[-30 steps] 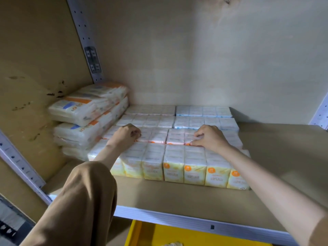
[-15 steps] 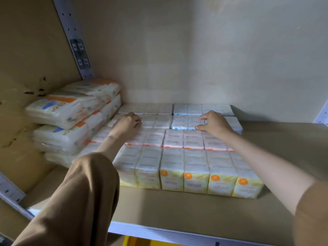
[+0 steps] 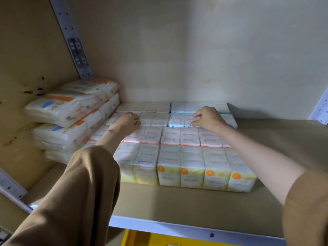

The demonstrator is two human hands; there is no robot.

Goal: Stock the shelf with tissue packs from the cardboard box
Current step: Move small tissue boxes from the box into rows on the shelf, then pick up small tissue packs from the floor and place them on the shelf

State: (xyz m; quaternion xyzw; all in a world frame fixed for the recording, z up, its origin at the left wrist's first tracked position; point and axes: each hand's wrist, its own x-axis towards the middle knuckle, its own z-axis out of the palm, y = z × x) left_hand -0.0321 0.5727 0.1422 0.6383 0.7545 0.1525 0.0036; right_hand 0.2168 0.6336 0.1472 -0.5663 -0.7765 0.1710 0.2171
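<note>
Several rows of small tissue packs [image 3: 191, 167] lie flat on the wooden shelf [image 3: 177, 208], yellow-fronted ones at the front, pink-edged ones behind, blue-edged ones [image 3: 179, 119] at the back right. My left hand [image 3: 126, 121] rests with curled fingers on the packs of the second row from the back, at the left. My right hand [image 3: 208, 118] hovers over the blue-edged packs, fingers apart and bent, fingertips touching them. Neither hand holds a pack. The cardboard box is out of view.
A stack of larger flat packs [image 3: 71, 118] leans against the left wall of the shelf. Bare shelf board [image 3: 284, 139] lies to the right of the tissue rows. A perforated metal upright [image 3: 74, 43] runs up the back left corner. Something yellow [image 3: 159, 240] shows below the shelf edge.
Both hands have slid from the middle rows toward the back rows. The camera has moved closer to the shelf.
</note>
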